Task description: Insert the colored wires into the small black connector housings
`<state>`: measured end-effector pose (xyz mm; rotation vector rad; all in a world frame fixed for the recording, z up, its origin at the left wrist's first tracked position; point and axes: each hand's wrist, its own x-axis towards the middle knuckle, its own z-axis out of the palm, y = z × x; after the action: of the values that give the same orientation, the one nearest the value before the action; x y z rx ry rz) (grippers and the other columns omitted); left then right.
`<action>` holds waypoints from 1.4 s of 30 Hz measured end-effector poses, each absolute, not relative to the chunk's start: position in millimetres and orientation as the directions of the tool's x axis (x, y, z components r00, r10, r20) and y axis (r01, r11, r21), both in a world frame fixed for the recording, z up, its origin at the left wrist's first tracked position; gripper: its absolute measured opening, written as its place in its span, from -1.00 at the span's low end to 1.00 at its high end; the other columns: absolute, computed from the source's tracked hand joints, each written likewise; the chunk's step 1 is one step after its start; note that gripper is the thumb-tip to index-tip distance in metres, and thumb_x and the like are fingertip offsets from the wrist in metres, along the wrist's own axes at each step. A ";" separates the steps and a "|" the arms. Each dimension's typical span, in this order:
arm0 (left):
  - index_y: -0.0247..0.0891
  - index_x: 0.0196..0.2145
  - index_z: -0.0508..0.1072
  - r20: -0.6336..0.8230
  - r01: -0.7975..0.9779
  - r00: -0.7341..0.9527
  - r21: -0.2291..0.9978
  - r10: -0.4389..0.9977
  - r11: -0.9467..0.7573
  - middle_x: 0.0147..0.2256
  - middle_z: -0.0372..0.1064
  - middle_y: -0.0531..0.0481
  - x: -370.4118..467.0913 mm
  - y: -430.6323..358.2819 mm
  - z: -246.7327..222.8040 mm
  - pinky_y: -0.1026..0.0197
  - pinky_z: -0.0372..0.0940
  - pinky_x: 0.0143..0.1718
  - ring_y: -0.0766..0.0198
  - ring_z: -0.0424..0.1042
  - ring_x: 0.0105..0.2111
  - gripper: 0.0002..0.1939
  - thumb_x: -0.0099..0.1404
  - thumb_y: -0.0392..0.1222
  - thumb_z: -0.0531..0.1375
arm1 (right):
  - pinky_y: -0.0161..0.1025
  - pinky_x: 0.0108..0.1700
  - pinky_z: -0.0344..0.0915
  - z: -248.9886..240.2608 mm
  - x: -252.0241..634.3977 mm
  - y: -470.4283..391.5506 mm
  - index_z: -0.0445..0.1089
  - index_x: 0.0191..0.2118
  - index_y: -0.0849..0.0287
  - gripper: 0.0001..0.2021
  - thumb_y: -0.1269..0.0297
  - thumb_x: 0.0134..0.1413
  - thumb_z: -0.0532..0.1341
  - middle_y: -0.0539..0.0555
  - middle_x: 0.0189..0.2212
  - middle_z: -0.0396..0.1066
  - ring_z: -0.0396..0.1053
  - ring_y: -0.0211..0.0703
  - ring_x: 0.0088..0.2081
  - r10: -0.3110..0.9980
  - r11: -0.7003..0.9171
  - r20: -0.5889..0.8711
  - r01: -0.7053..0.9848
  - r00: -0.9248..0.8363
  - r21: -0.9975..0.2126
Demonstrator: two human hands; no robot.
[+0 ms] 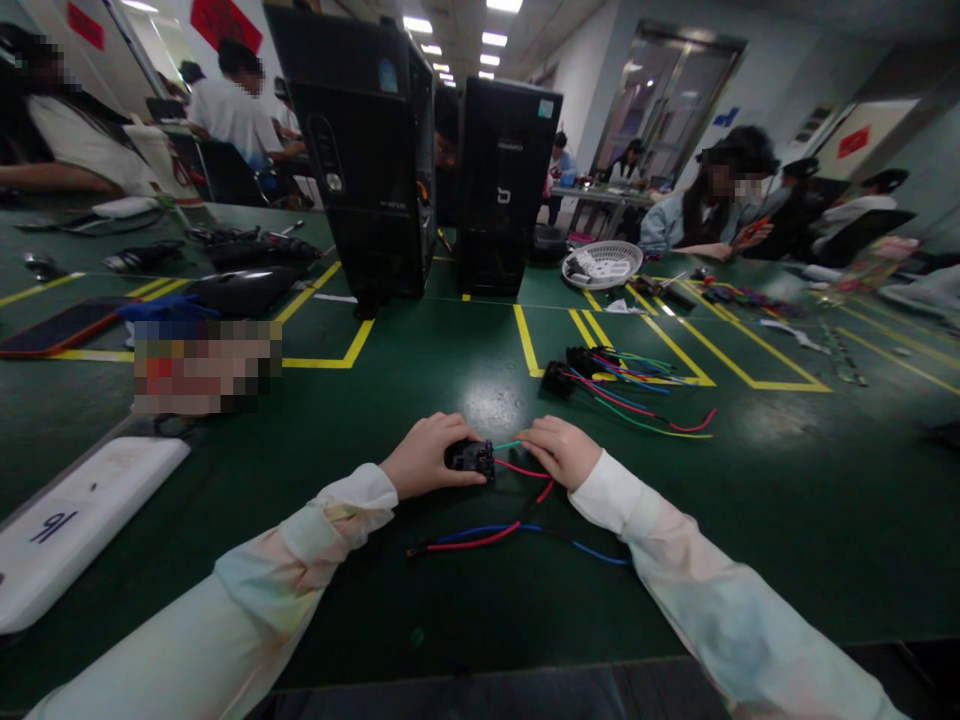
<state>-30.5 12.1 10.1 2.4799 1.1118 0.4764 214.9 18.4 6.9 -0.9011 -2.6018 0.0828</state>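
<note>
My left hand (429, 457) grips a small black socket-like connector (472, 458) just above the green table, its wire side turned right. Out of that side come a green wire (508, 444) and a red wire (521, 468). The fingertips of my right hand (561, 450) are pinched on the green wire, a short way from the connector. The red wire runs beneath my right hand. Nearer to me, a loose blue wire (480, 528) and red wire (480, 539) lie together on the table. The inside of the connector is too small to make out.
Behind my right hand lie several black connectors (556, 379) with coloured wires. Two black computer towers (375, 170) stand at the back, near a white basket (602, 264). A white power bank-like device (86, 520) lies at left. Other people sit around the room.
</note>
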 end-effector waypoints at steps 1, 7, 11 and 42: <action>-0.15 -0.17 0.38 0.149 0.637 0.625 0.471 0.767 -0.611 -0.22 0.29 0.00 -30.4 12.1 10.1 0.16 0.12 -0.21 0.16 0.23 -0.21 -0.53 0.04 0.19 0.19 | -0.27 -0.30 0.18 6.9 215.5 18.3 0.38 -0.22 0.25 -0.72 0.35 0.20 -0.06 0.13 -0.43 0.35 0.23 -0.18 -0.38 0.607 0.792 0.318 0.584 -0.728 -0.175; -0.15 -0.18 0.38 0.155 0.650 0.605 0.471 0.781 -0.597 -0.22 0.28 0.01 -30.2 11.9 9.9 0.16 0.12 -0.22 0.16 0.24 -0.22 -0.53 0.04 0.18 0.20 | -0.31 -0.35 0.18 15.9 217.5 13.4 0.38 -0.24 0.25 -0.71 0.36 0.19 -0.09 0.11 -0.49 0.32 0.25 -0.20 -0.39 0.567 0.824 0.278 0.524 -0.776 -0.215; -0.15 -0.18 0.38 0.161 0.644 0.609 0.471 0.777 -0.602 -0.22 0.29 0.00 -30.6 12.0 9.1 0.16 0.11 -0.21 0.16 0.23 -0.22 -0.53 0.04 0.19 0.20 | -0.29 -0.32 0.21 19.8 216.1 12.3 0.37 -0.25 0.27 -0.71 0.36 0.19 -0.09 0.13 -0.46 0.35 0.25 -0.19 -0.38 0.562 0.827 0.337 0.520 -0.755 -0.215; -0.15 -0.19 0.39 0.173 0.651 0.611 0.446 0.772 -0.615 -0.24 0.28 -0.01 -32.6 11.6 10.5 0.16 0.12 -0.20 0.16 0.24 -0.23 -0.51 0.02 0.22 0.19 | -0.22 -0.28 -0.04 36.9 202.6 7.9 0.36 -0.37 0.14 -0.81 0.23 0.16 0.06 0.06 -0.41 0.33 0.16 -0.15 -0.28 0.649 0.711 0.325 0.700 -0.688 0.062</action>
<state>-32.6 11.6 10.5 2.4999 1.1461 0.5023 202.6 7.9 36.9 -1.0649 -2.6397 -0.2619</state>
